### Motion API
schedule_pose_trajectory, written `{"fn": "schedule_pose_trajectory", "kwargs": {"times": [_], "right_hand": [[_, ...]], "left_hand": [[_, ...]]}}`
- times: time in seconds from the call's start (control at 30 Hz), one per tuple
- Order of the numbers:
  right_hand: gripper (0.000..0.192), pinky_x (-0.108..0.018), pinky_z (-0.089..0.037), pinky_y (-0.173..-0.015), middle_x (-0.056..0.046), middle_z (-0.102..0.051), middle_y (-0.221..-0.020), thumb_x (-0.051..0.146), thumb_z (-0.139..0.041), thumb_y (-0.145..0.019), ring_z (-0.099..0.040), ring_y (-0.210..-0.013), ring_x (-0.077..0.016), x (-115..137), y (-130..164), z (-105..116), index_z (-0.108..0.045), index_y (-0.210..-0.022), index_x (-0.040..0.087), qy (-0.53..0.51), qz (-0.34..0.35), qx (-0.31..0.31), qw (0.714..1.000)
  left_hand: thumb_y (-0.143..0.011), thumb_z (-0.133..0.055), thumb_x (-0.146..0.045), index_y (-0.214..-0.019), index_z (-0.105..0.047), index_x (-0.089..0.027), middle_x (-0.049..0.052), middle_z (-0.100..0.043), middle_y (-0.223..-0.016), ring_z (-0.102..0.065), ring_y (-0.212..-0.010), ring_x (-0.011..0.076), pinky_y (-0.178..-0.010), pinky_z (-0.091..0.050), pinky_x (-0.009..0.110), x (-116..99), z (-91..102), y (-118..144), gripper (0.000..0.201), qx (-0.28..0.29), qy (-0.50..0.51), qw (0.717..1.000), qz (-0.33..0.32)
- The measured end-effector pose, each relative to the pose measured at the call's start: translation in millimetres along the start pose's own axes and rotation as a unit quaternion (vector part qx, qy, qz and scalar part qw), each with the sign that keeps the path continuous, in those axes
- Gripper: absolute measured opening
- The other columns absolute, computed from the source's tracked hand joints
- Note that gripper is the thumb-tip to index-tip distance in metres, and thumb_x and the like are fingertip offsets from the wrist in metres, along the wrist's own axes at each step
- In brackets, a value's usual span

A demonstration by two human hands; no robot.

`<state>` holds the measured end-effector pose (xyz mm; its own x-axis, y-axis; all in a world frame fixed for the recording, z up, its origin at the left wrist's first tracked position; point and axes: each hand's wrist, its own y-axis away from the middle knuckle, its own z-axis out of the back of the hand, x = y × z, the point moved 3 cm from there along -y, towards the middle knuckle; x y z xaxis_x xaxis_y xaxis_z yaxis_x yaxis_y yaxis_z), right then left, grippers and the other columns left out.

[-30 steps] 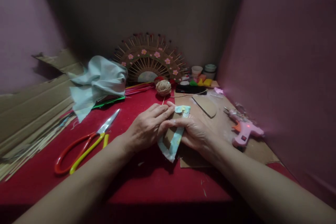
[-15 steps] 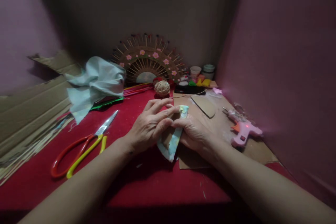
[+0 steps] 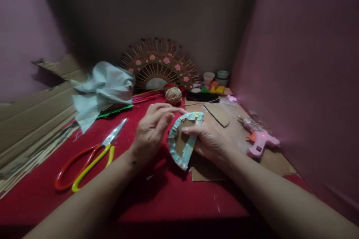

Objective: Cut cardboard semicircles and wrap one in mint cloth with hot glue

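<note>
Far to the left of the left hand lie the scissors (image 3: 89, 157) with red and yellow handles, flat on the red table (image 3: 168, 201), and behind them a pale cloth (image 3: 102, 89) is crumpled. The left hand (image 3: 150, 130) hovers just beside the fabric-covered cardboard piece (image 3: 182, 140), fingers loosely curled, gripping nothing. That piece sits between both hands, its fabric edge folded over the brown card. The right hand (image 3: 209, 140) presses on its right side, thumb on the card, holding it down. Behind the hands stands a ball of twine (image 3: 173, 95). To the right of the right hand rests a pink glue gun (image 3: 259, 138) on cardboard.
</note>
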<state>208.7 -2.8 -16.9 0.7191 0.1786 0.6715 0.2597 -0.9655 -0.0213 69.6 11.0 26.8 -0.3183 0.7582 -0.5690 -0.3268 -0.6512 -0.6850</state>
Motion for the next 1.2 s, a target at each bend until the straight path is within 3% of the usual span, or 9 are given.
{"fn": "schedule_pose_trajectory", "kwargs": {"times": [0.1,0.17,0.4,0.5,0.63,0.8,0.9,1.03,1.2], "right_hand": [[0.063,-0.029,-0.048,-0.073,0.003,-0.066,-0.076,0.001,-0.067,-0.058,-0.06,-0.067,-0.0125,0,2,0,-0.06,-0.117,0.022,0.005,-0.012,-0.015,1.0],[0.066,-0.03,-0.048,-0.075,0.002,-0.067,-0.075,0.002,-0.067,-0.058,-0.061,-0.068,-0.0131,1,3,0,-0.06,-0.12,0.022,0.011,-0.01,-0.02,1.0],[0.061,-0.03,-0.05,-0.076,0.003,-0.07,-0.08,0.004,-0.07,-0.058,-0.064,-0.072,-0.014,4,3,0,-0.062,-0.116,0.023,0.01,0.01,-0.021,1.0],[0.052,-0.032,-0.049,-0.081,0.003,-0.072,-0.081,0.006,-0.072,-0.06,-0.065,-0.076,-0.0148,6,1,2,-0.065,-0.109,0.024,0.016,0.044,-0.024,0.999],[0.036,-0.034,-0.048,-0.087,0.002,-0.073,-0.085,0.009,-0.074,-0.063,-0.066,-0.081,-0.016,5,-3,4,-0.069,-0.095,0.023,0.012,0.082,-0.035,0.996],[0.031,-0.032,-0.047,-0.085,0.001,-0.072,-0.084,0.011,-0.077,-0.06,-0.064,-0.079,-0.0155,5,-3,5,-0.07,-0.089,0.021,0.013,0.08,-0.039,0.996],[0.024,-0.032,-0.045,-0.086,0.0,-0.072,-0.087,0.02,-0.078,-0.063,-0.063,-0.084,-0.0167,12,-2,4,-0.071,-0.086,0.021,0.013,0.085,-0.042,0.995],[0.013,-0.032,-0.046,-0.082,0.0,-0.07,-0.08,0.029,-0.076,-0.069,-0.059,-0.08,-0.0161,23,-2,7,-0.071,-0.076,0.02,0.013,0.118,-0.072,0.99],[0.013,-0.029,-0.044,-0.073,0.003,-0.065,-0.069,0.029,-0.077,-0.068,-0.055,-0.069,-0.0132,23,-2,6,-0.067,-0.071,0.021,0.05,0.154,-0.086,0.983]], "left_hand": [[-0.09,-0.052,-0.031,-0.079,-0.066,-0.018,0.001,-0.064,-0.073,-0.057,-0.069,0.014,-0.067,-0.046,0.026,13,3.7,-3,0.022,-0.048,0.071,0.984,0.156],[-0.085,-0.056,-0.03,-0.069,-0.062,-0.017,-0.001,-0.058,-0.062,-0.051,-0.058,0.0118,-0.057,-0.041,0.024,20,3.0,-4,0.021,-0.046,0.11,0.97,0.21],[-0.08,-0.063,-0.032,-0.063,-0.061,-0.014,-0.001,-0.057,-0.058,-0.049,-0.056,0.0098,-0.058,-0.04,0.023,30,-5.3,-1,0.025,-0.002,0.21,0.938,0.274],[-0.076,-0.07,-0.032,-0.074,-0.065,-0.014,0.0,-0.062,-0.068,-0.054,-0.061,0.0102,-0.061,-0.043,0.023,31,-6.7,0,0.019,0.01,0.274,0.914,0.299],[-0.077,-0.069,-0.042,-0.103,-0.064,-0.018,0.003,-0.067,-0.09,-0.062,-0.077,0.0138,-0.069,-0.048,0.025,27,-9.5,0,0.035,0.037,0.326,0.897,0.298],[-0.072,-0.073,-0.036,-0.084,-0.066,-0.014,0.0,-0.063,-0.074,-0.057,-0.065,0.013,-0.057,-0.044,0.023,19,-17.0,2,0.026,0.142,0.215,0.917,0.304],[-0.074,-0.07,-0.036,-0.08,-0.063,-0.015,-0.003,-0.058,-0.065,-0.051,-0.056,0.0112,-0.051,-0.039,0.022,18,-15.0,2,0.023,0.112,0.178,0.93,0.301],[-0.081,-0.062,-0.034,-0.081,-0.059,-0.017,-0.002,-0.056,-0.07,-0.051,-0.063,0.0124,-0.057,-0.041,0.024,17,-13.3,3,0.017,0.07,0.107,0.964,0.231],[-0.086,-0.052,-0.025,-0.079,-0.051,-0.019,-0.004,-0.049,-0.067,-0.045,-0.06,0.0116,-0.057,-0.038,0.024,18,-20.4,8,0.01,0.067,0.036,0.982,0.171]]}}
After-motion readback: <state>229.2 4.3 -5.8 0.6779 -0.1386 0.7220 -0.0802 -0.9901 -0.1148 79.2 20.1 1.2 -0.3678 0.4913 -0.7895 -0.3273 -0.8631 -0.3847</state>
